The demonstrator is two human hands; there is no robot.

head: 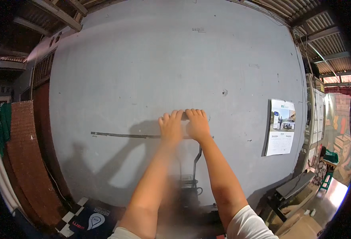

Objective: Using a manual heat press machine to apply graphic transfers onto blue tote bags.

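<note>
Both arms stretch forward at about the height of a dark strip on the grey wall. My left hand point(171, 127) and my right hand point(197, 124) are side by side, fingers curled over the top of a dark object point(185, 116). Only a small piece of that object shows between the hands, so its kind is unclear. Under my right hand a bent dark metal rod point(196, 159) runs down towards a dark machine point(189, 195). My forearms and a blur hide much of the machine.
The grey wall point(151, 74) fills the view ahead, with a dark strip point(124, 135) on it. A calendar point(280, 127) hangs at right. Below it stands a dark-topped bench point(295, 185). Dark printed cloth point(93, 219) lies lower left, near a brown woven panel point(23, 155).
</note>
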